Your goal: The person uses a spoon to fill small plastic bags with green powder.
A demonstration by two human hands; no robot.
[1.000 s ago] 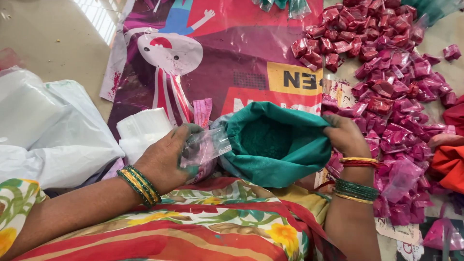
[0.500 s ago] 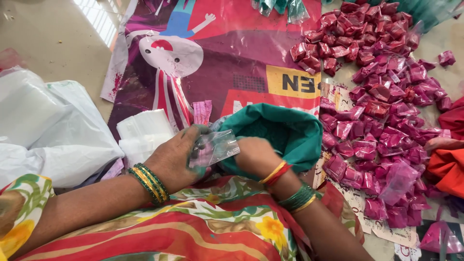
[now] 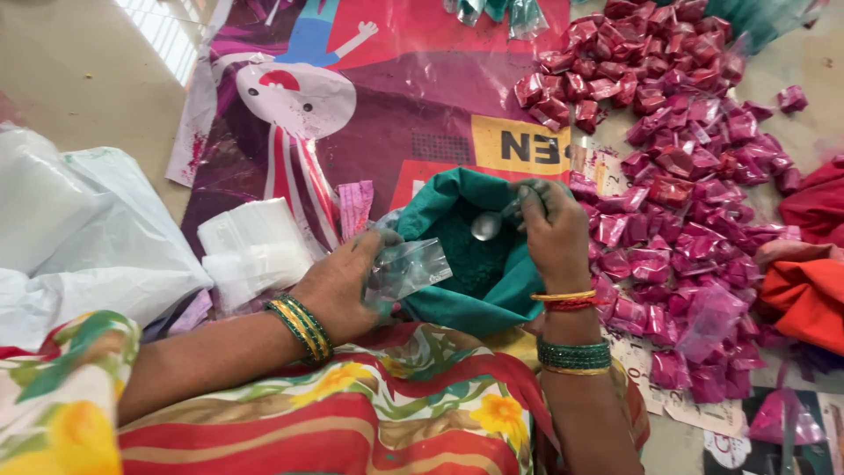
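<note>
My left hand [image 3: 345, 283] holds a small clear plastic pouch [image 3: 411, 268] at the near left rim of a teal bag [image 3: 492, 303] filled with green powder [image 3: 470, 255]. Over the bag's far right rim, my right hand [image 3: 552, 230] grips a metal spoon [image 3: 489, 224], whose bowl hangs above the powder. Both wrists wear bangles. The bag sits open on the floor sheet in front of my lap.
A big heap of small pink filled packets [image 3: 677, 167] lies to the right. A stack of empty clear pouches [image 3: 255, 251] and white plastic bags [image 3: 79, 229] lie at the left. A printed colourful sheet [image 3: 378, 97] covers the floor. Orange cloth [image 3: 813, 290] is at the right edge.
My right hand has left the pouch and moved up to the bag's far side, now holding the spoon over the powder. My left hand keeps the pouch in place.
</note>
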